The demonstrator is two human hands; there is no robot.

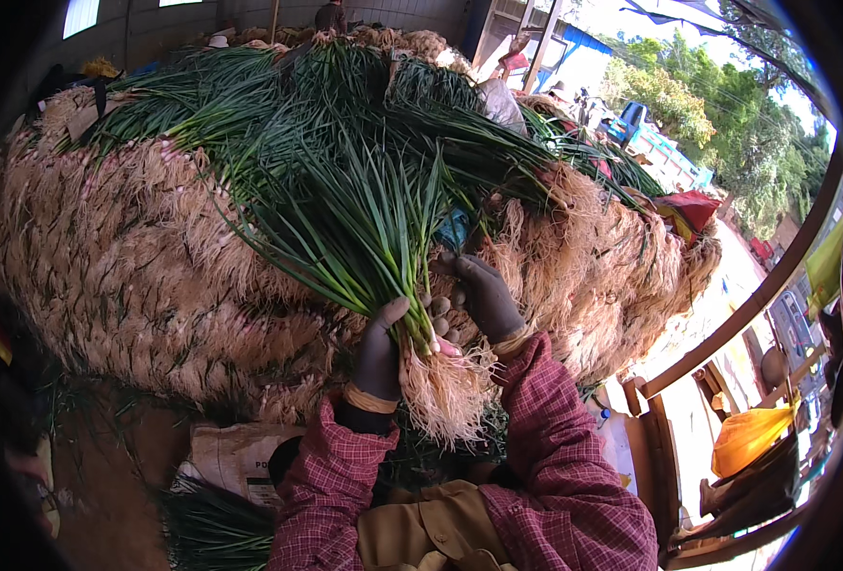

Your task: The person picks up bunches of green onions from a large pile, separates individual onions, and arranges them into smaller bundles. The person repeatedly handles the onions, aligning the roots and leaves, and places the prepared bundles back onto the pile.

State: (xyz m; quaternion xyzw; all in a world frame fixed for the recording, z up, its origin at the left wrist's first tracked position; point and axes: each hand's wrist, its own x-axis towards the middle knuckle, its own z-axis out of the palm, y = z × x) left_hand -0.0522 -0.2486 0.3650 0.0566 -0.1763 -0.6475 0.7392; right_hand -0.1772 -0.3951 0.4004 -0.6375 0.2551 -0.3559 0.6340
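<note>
My left hand, in a dark glove with dusty grey fingertips, grips a bunch of green garlic just above the bulbs. The long leaves fan up and to the left, while pale stringy roots hang below the fist. Beside the bunch on its right is my right hand, gloved alike, its fingers bent toward the stems and nothing visible in them. Elastic bands circle both glove cuffs. Behind my hands rises a large stack of the same plants, roots facing me.
More green garlic lies at lower left, near a white printed sack. A blue plastic piece shows on the stack. At right stand a wooden frame and a yellow bag. A person is at the back.
</note>
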